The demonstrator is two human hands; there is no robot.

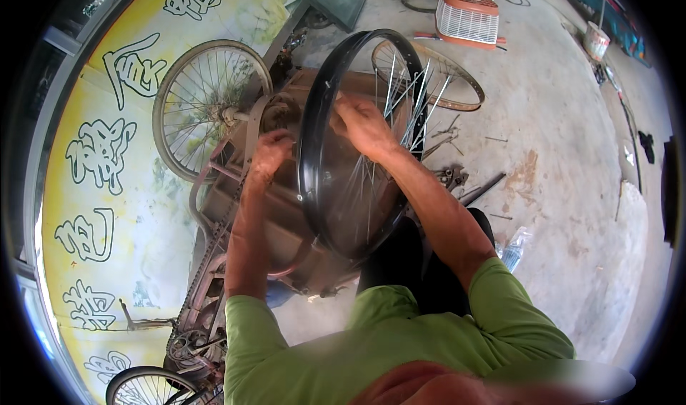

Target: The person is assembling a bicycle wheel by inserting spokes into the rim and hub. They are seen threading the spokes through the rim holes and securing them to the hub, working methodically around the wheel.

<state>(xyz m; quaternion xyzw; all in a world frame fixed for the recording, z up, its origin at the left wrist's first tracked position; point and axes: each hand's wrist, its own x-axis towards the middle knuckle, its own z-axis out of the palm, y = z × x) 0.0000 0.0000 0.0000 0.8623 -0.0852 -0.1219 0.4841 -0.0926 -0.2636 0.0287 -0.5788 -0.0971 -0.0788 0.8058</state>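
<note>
A rusty upturned cargo tricycle frame (236, 212) with 1 spoked wheel (207, 105) lies on the grey concrete floor (557, 191), and against it stands a large black metal wheel rim (357, 141), upright before the person. The rim looks only partly laced: some thin silver spokes (414, 105) fan loose at its upper right and much remains unthreaded. The left hand (271, 155) grips the rim's outer left edge, the right hand (364, 126) pinches spokes inside it; an orange-and-white box fan (468, 19) and white bucket (595, 41), contents unseen, sit beyond.

Green short-sleeved shirt, dark trousers, bare forearms.
</note>
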